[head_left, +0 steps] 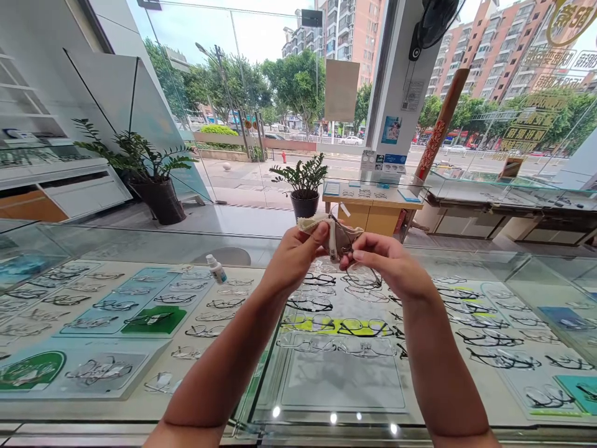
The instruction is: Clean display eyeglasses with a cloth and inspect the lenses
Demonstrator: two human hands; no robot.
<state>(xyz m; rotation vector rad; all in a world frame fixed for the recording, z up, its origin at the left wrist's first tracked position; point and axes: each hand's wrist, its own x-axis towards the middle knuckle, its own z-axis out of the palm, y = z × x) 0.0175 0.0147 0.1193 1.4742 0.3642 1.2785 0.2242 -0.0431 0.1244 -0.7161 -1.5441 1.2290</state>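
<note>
Eyeglasses lie in rows beneath the glass surface, a white bottle standing on it; left hand grips pale cloth, right hand pinches thin-framed glasses against it

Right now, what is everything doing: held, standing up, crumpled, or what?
Cloth: crumpled, held.
Held eyeglasses: partly hidden.
Left hand: closed on cloth.
Right hand: pinching those eyeglasses.
White bottle: standing, cap unclear.
Small potted plant: upright, leafy.
Black fan: mounted high, spinning unclear.
Displayed eyeglasses: laid in rows.
</note>
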